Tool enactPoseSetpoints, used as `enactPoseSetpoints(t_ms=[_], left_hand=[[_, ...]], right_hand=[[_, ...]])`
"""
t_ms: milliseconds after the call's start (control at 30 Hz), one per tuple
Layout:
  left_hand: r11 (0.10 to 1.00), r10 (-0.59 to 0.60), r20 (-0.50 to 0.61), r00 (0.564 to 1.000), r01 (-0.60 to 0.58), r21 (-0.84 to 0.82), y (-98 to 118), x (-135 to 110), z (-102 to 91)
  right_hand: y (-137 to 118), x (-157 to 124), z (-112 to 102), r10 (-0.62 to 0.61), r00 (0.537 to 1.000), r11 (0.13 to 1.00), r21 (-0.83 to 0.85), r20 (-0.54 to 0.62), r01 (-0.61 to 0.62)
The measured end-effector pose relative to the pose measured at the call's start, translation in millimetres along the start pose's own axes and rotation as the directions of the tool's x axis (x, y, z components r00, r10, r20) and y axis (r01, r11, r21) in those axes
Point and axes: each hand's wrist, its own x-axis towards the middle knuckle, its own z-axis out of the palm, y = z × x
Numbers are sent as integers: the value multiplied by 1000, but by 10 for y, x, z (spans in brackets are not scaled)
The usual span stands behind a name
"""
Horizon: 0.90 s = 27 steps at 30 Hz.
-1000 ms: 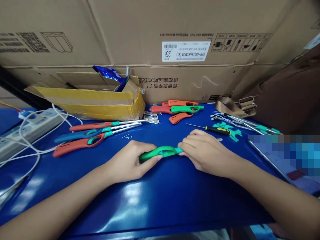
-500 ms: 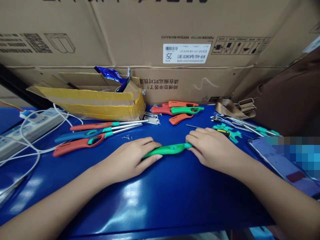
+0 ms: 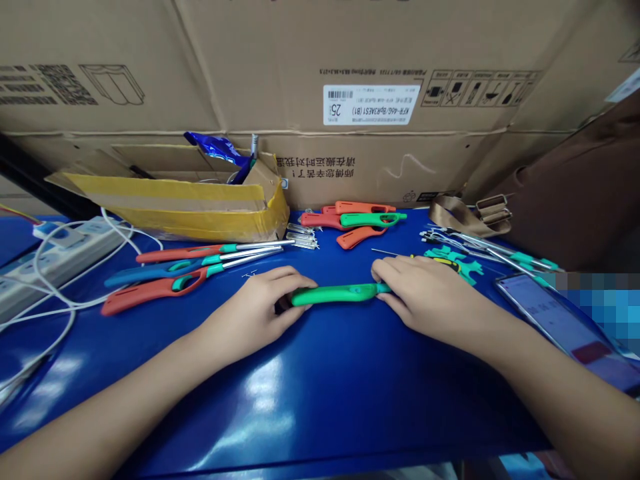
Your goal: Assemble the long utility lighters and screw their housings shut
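Observation:
Low over the blue table, a green long-reach lighter lies sideways between my hands. My left hand pinches its handle end between thumb and fingers. My right hand grips the teal collar at the opposite end, and the fingers hide whatever continues beyond it. A thin metal shaft with a yellow and black screwdriver handle lies just behind my right hand. Teal trigger pieces are beside that handle. Several tiny screws lie behind my left hand.
Lighters with metal tubes lie at left, near a power strip and white cables. Orange, red and green handle shells are piled at the back beside a yellow-taped box. Metal rods and a phone are at right.
My left fingers have drawn back toward the lighter's handle end, uncovering more of the green body. The lighter has turned slightly and now lies more level. My right hand keeps its grip.

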Motion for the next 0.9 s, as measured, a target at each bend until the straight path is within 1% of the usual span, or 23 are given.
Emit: enactPoseSetpoints(t_ms=[100,200,300,400,467,533,600,767,900], left_hand=[[1000,15,-51,999,-16,-14,-9,1,29],[1000,-6,-36,999,5,-23,-11,2,45],[999,3,-49,999,-5,-34,-7,10,26],[998,44,-54,998,-46,-43,11,13,-28],[996,68,-26,997,-69,-47,30,9,-63],[995,80,-1,997,-79,-55,46,3,-85],[995,78,16,997,-77,-67,51,-1,-89],[995,71,32,997,-69,-67,43,5,-74],[993,113,37,993,-111,-47,56,7,-67]], right_hand=[[-2,-7,2,3,1000,1000,9,6,-3],[5,-17,28,-2,1000,1000,15,3,2],[39,-13,86,-52,997,999,4,-58,53],[104,17,150,-166,976,986,-42,-140,162],[149,42,178,-272,947,962,-67,-169,264],[178,57,185,-350,920,937,-69,-176,343],[187,57,176,-355,919,935,-44,-172,353],[147,27,137,-287,947,954,40,-146,296],[86,27,146,-313,939,940,97,-145,328]])
